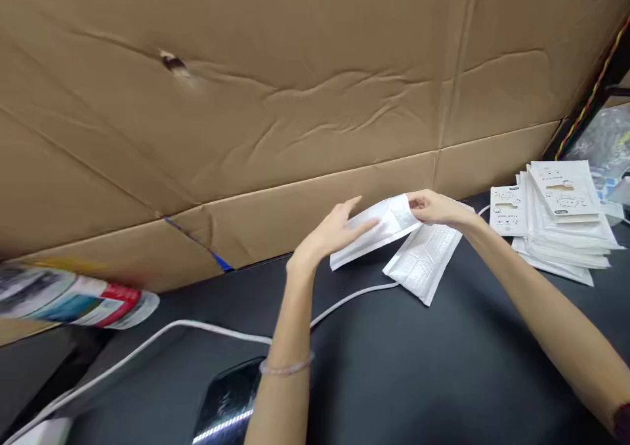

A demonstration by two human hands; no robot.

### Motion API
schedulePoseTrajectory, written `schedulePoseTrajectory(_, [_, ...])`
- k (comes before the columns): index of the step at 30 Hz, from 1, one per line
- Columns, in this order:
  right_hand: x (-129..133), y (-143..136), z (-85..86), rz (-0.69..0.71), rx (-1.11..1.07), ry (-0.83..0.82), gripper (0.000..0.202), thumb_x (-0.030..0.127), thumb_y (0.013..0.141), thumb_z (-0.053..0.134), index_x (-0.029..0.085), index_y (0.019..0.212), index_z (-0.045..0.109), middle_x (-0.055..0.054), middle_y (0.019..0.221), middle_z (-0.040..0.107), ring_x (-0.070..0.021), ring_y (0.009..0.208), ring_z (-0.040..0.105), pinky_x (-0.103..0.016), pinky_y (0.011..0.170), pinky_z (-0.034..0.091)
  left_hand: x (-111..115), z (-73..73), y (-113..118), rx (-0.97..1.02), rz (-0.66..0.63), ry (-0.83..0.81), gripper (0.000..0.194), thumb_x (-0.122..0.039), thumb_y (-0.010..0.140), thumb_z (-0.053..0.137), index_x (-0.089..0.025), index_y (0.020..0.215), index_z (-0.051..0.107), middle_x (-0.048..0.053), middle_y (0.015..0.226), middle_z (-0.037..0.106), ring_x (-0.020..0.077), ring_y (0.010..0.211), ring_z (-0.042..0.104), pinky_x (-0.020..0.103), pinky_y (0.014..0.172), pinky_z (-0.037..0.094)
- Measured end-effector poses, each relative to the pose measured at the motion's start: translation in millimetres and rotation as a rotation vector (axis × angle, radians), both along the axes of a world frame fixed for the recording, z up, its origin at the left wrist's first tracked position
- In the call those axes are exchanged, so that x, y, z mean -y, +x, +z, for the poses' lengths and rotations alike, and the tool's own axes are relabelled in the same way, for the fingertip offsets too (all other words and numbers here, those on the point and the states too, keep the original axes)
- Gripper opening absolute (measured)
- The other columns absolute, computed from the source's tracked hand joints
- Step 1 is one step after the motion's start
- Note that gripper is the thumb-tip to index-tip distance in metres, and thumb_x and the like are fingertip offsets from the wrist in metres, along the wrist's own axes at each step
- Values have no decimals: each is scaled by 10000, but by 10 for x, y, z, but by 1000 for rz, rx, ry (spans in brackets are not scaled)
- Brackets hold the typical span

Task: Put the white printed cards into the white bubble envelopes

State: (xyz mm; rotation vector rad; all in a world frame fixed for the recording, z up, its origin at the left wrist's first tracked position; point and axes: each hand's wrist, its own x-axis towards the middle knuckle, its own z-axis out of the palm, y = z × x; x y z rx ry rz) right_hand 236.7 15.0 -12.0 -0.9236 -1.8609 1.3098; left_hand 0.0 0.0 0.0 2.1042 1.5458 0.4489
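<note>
A white padded envelope (pixel 386 220) is held up at a tilt above the black table. My right hand (pixel 436 209) is closed at its right end, with fingertips curled at the edge; whether they reach inside is hidden. My left hand (pixel 332 232) is at the other end, thumb across the front of the envelope and fingers spread apart above its upper edge. Below and to the right, a second padded envelope (pixel 426 261) lies on the table, partly covered by the raised one and my right hand.
A pile of white envelopes (pixel 566 245) with printed cards (pixel 568 195) on top is at the right. A white cable (pixel 207 327) crosses the black table (pixel 418 366). A dark phone-like object (pixel 229 399) lies near my left forearm. A cardboard wall (pixel 305 104) rises behind.
</note>
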Motion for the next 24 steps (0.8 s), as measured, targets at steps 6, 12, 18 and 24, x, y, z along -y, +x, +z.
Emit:
schedulePoseTrajectory(6, [-35,262,136,-212,-96,4,202,165,654,654,172,820,769,-40,915,751,-210,893,682,-310,811,515,2,128,-469,153,324,-291,736,-729,857,382,-114,1140,672,197,1201,684,338,1099,654,434,947,510])
schedulePoseTrajectory(12, [-39,156,122,-384,-324,40,246,267,595,757,170,821,755,-45,874,742,-205,858,674,-295,743,515,-32,60,-462,640,325,-305,485,-556,600,815,-179,897,748,99,982,760,226,903,707,279,794,546])
schedulePoseTrajectory(18, [-43,99,96,-445,-264,103,101,226,585,730,143,632,695,-3,640,639,-118,624,561,-233,571,431,-99,65,-484,1059,441,-101,393,-453,649,815,-156,898,751,74,920,744,142,782,666,212,671,523])
schedulePoseTrajectory(24, [-33,-31,-6,-388,-155,31,96,213,567,694,139,582,635,35,533,508,-65,523,405,-208,489,317,-77,160,-523,1099,465,190,310,-348,611,819,-172,857,749,19,848,727,115,773,635,186,675,497])
